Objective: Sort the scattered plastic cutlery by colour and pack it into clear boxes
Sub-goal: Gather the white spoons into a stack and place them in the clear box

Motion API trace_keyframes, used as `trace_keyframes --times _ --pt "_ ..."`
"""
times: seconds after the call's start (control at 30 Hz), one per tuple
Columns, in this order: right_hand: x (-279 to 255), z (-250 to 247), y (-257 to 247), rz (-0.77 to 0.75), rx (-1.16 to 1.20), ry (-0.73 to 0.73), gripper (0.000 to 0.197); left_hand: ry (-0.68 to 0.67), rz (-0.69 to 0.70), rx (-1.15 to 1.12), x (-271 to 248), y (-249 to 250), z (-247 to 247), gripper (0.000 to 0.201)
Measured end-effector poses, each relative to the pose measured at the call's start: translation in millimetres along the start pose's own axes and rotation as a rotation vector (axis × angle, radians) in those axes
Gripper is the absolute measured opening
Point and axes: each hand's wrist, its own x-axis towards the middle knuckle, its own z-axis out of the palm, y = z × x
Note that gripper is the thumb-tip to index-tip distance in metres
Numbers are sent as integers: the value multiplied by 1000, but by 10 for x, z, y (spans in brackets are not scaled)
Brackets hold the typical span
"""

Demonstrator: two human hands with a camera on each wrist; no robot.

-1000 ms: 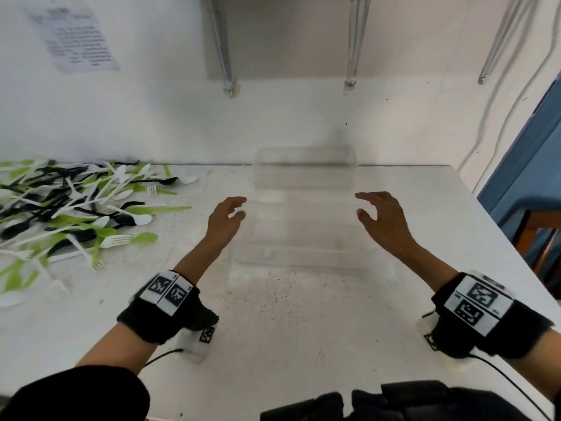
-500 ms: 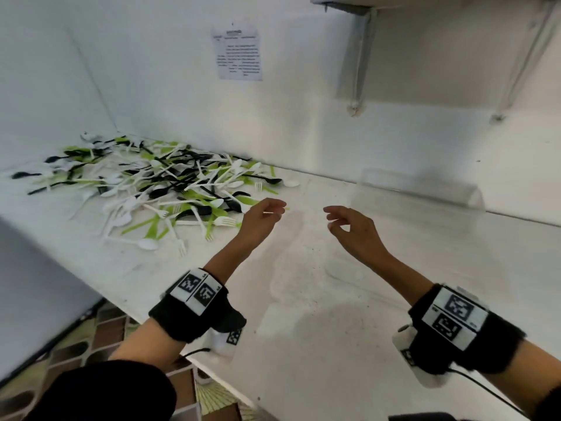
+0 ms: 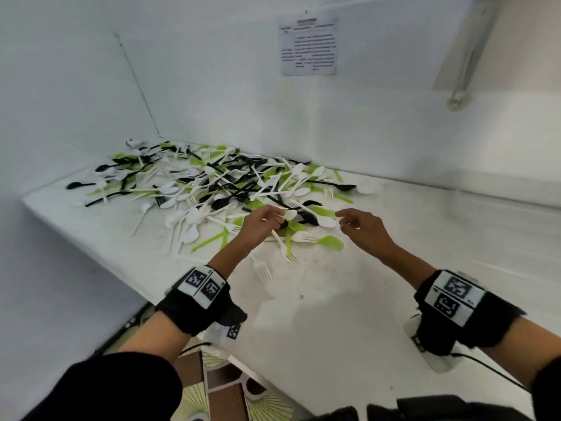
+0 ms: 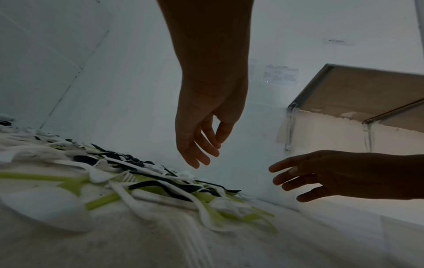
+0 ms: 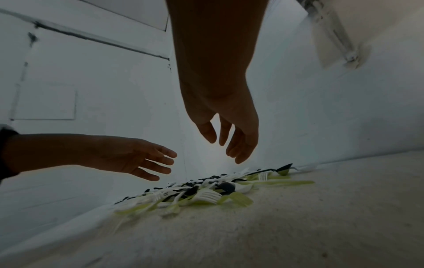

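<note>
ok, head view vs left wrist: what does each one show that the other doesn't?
Head only: the whole cutlery pile spread to the corner, both wrist bands, the far table edge and the floor below.

Left wrist only: the underside of a wall shelf, and the left hand's fingers from beneath, relaxed, above the pile and holding nothing.

Both: the left hand, the right hand open beside it, green, white and black cutlery, and the sheet of paper on the wall. No clear box in either.

Clear box [image 3: 485, 214] perhaps blurred, right.

Bare counter [image 3: 318, 314] lies open before the cutlery heap [image 3: 212, 183].
</note>
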Motion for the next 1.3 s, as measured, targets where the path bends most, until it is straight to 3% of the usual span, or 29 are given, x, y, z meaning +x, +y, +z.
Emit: trace_keyframes --times 0.17,0.47,0.6,0.77,0.87,0.97,1.1,1.3 --pt "349 243 81 122 -89 -15 26 -26 -18 72 417 -157 -52 24" --pt "871 300 303 313 -273 -87 41 -82 174 233 889 -106 67 18" --pt "950 402 344 326 -342 -120 45 -106 247 352 983 -133 82 22" --pt "948 392 371 410 45 -42 32 -181 282 590 1050 -183 116 21" --pt "863 256 280 401 288 111 23 -240 243 758 1075 -172 188 36" --pt "761 74 169 331 373 253 20 -265 235 894 1112 -196 272 40" --pt "639 -164 33 220 441 352 12 -178 242 895 1114 -153 329 23" --pt "476 -335 -43 145 448 383 6 -15 346 794 1102 -60 287 13"
